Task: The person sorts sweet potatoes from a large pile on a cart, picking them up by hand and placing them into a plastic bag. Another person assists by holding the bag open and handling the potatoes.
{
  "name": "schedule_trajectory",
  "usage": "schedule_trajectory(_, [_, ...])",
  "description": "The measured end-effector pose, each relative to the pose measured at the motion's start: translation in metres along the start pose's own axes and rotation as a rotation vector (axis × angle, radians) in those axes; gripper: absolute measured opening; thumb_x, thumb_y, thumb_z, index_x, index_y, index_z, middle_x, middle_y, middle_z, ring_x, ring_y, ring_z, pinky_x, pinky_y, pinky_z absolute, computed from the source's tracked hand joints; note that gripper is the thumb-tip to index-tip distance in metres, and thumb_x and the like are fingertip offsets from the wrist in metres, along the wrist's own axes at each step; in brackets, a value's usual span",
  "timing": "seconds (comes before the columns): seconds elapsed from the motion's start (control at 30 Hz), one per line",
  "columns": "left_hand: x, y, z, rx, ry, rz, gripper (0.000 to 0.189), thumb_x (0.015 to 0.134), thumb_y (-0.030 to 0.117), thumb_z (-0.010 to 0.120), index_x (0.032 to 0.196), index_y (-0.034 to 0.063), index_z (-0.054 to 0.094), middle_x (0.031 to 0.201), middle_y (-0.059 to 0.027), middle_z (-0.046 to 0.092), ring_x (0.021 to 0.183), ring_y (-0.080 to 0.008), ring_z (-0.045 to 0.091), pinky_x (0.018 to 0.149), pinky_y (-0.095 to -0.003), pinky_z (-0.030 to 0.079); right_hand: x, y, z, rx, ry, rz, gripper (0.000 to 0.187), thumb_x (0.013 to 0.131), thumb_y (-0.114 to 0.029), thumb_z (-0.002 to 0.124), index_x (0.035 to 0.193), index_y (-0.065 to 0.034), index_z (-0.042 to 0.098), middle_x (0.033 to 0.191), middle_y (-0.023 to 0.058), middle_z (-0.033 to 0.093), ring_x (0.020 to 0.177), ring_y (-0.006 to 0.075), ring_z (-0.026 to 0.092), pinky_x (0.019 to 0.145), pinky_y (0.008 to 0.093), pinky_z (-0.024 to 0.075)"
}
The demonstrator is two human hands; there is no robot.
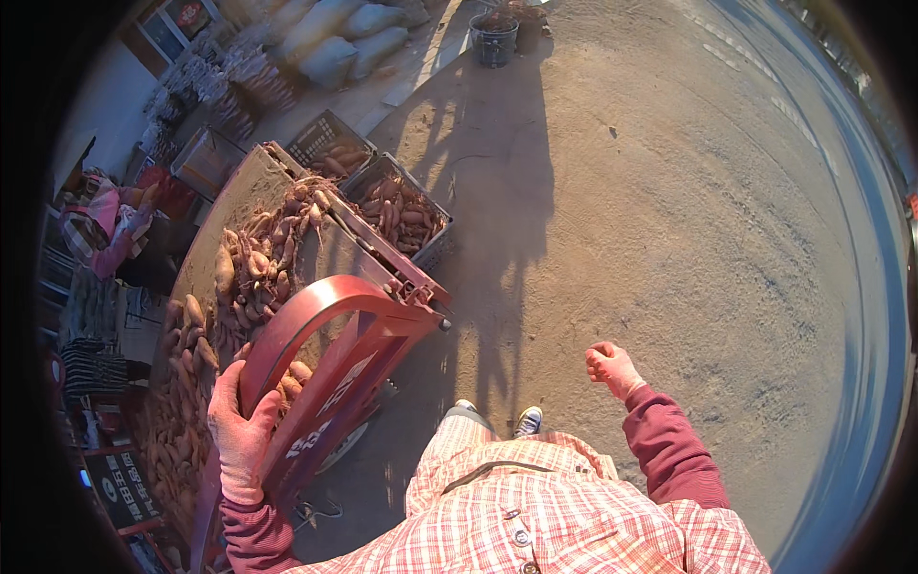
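My left hand [242,423], in a pale knit glove, is closed around the curved red metal rail [315,298] on the side of a truck or trailer bed. Sweet potatoes [258,265] lie in a heap on the bed beyond the rail, some with roots attached. On the right, my right hand [613,367], also gloved, hangs over the dirt ground with its fingers curled; nothing shows in it. My shoes [529,422] are on the ground beside the red side panel [358,366], which bears writing.
Two plastic crates [430,247] of sweet potatoes stand by the bed's end. A dark bucket [493,43] is farther off, near full sacks [373,43]. One person [107,222] is beyond the bed at left, near a cardboard box [204,161]. A paved road curves along the right.
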State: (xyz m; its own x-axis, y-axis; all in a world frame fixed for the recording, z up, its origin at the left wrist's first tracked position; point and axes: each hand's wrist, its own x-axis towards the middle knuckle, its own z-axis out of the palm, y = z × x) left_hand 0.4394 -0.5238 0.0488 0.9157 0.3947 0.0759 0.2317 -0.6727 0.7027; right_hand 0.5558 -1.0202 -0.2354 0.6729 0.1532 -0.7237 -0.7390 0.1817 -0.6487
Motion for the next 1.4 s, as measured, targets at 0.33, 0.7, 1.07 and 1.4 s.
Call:
schedule_trajectory(0.33, [-0.020,-0.044,0.023,0.151,0.790,-0.227,0.030,0.096,0.020,0.055,0.113,-0.0038,0.060,0.095,-0.0065,0.060,0.082,-0.0123,0.054,0.075,-0.0258,0.046,0.221,-0.227,0.134,-0.471,-0.439,-0.185,0.037,0.088,-0.020,0.064,0.117,0.0005,0.054,0.091,0.0033,0.061,0.073,0.0109,0.054,0.062,0.0264,0.0464])
schedule_trajectory(0.7, [0.061,-0.002,0.043,0.100,0.701,-1.121,0.027,0.092,0.013,0.057,0.112,-0.0043,0.058,0.104,-0.0093,0.060,0.089,-0.0161,0.057,0.082,-0.0267,0.047,0.362,-0.274,-0.305,0.005,0.080,0.645,0.036,0.080,-0.050,0.044,0.073,-0.0159,0.054,0.067,0.0043,0.055,0.059,0.0232,0.047,0.056,0.0450,0.0366])
schedule_trajectory(1.07, [0.431,0.032,0.330,-0.563,0.397,-1.130,0.035,0.083,0.009,0.070,0.115,-0.0020,0.058,0.100,-0.0057,0.060,0.089,-0.0123,0.056,0.078,-0.0238,0.047,0.637,-0.570,0.078,-0.672,0.158,0.172,0.010,0.083,-0.013,0.061,0.084,-0.0073,0.053,0.058,0.0010,0.046,0.043,0.0132,0.043,0.039,0.0306,0.0370])
schedule_trajectory(1.4, [0.555,-0.002,0.444,-0.793,0.215,-1.525,0.015,0.080,0.018,0.065,0.084,0.0038,0.062,0.064,0.0000,0.053,0.055,-0.0099,0.049,0.048,-0.0254,0.036,0.800,-0.756,0.530,-0.808,-0.691,-0.116,0.032,0.090,-0.019,0.062,0.117,-0.0023,0.055,0.090,0.0020,0.059,0.078,0.0116,0.056,0.068,0.0271,0.0478])
